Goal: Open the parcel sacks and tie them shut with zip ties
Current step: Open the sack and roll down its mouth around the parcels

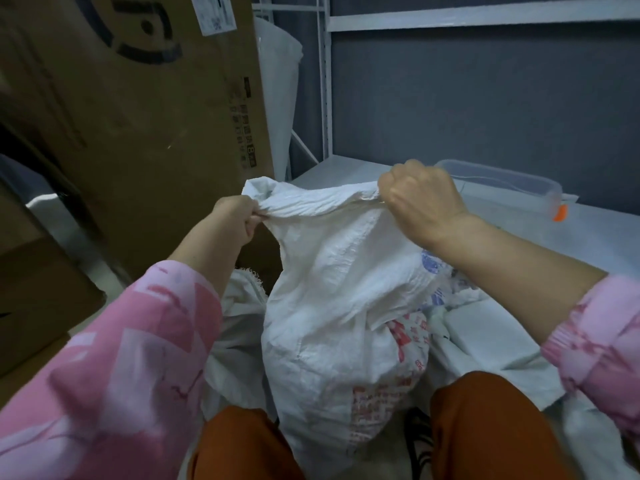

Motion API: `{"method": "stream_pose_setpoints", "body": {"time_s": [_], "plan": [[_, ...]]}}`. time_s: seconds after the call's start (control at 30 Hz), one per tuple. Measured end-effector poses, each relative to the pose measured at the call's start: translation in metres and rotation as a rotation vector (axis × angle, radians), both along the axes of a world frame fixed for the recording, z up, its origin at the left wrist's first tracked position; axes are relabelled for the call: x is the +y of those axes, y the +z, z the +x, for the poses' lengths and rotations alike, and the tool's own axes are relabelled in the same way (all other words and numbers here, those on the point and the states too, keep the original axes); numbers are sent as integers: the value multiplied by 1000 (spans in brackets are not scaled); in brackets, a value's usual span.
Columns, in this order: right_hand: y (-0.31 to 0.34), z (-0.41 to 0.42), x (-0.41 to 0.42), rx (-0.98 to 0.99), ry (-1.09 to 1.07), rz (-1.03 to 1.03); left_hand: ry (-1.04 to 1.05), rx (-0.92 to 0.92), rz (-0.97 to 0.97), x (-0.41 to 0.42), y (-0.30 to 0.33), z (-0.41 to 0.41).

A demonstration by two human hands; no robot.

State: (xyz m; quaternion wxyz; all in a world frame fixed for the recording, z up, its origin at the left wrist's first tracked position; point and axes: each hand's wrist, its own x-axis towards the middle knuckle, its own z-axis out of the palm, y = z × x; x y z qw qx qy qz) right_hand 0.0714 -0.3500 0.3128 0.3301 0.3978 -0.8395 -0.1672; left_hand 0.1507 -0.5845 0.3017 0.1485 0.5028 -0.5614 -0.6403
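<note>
Pulling the sack (332, 299) mouth taut: left hand (239, 216) pinches one end of the rim, right hand (415, 199) fists the other. Best keep tension even & bunch the rim twd center; no zip tie visible yet.

I can read no text: red and blue print on the white sack (332, 306) and the cardboard box (138, 116) label (214, 12) are too blurred.
</note>
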Motion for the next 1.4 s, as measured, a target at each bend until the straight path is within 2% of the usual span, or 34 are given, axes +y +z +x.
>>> {"method": "stream_pose_setpoints", "body": {"time_s": [0.03,0.07,0.13,0.17,0.23,0.3,0.37,0.43,0.5,0.57,0.6,0.63,0.67,0.7,0.83,0.9,0.97,1.03,1.07,1.13,1.17,1.3,1.37,1.4], "plan": [[1,1,1,27,37,-9,-28,-131,-239,0,-1,0],[2,2,1,47,56,-16,-15,-182,-508,-2,-3,-2],[2,1,0,29,101,-16,-106,-71,-878,2,5,-2],[1,0,-1,34,137,-14,-270,19,-989,11,14,-1],[1,-2,-3,114,217,-36,-659,75,-1103,31,33,-3],[1,-6,-4,198,293,-79,-919,-11,-1162,44,44,-8],[-1,-9,-3,259,357,-104,-1002,-84,-1232,51,46,-16],[0,-7,0,228,327,-83,-955,-79,-1339,55,44,-24],[2,-4,2,72,307,-78,-794,-31,-1555,58,40,-26],[4,-9,2,-325,273,-185,-683,29,-1765,55,32,-29],[10,-11,2,-570,238,-274,-680,70,-1811,53,27,-30],[15,-13,2,-775,251,-397,-693,117,-1830,50,21,-29],[20,-16,0,-871,269,-509,-712,164,-1837,49,16,-28],[25,-19,-1,-886,268,-565,-721,206,-1848,48,12,-28],[25,-15,-14,-788,58,-368,-696,298,-1914,50,6,-26],[16,-12,-20,-630,11,-283,-712,276,-1907,52,5,-24],[6,-10,-21,-403,38,-236,-729,151,-1845,54,6,-23],[-5,-9,-20,-167,124,-148,-858,-33,-1636,57,18,-19],[-8,-6,-19,-96,155,-112,-955,-69,-1476,58,27,-16],[-16,-5,-19,-1,270,-149,-1040,-5,-1215,62,48,-12],[-20,-6,-21,37,315,-164,-1040,19,-1196,62,54,-12],[-13,2,-25,61,359,-224,-1051,-139,-1361,64,50,-19],[-11,3,-25,-139,303,-212,-985,-128,-1528,66,40,-23],[-6,2,-25,-340,248,-220,-928,-130,-1654,66,35,-24]]}}
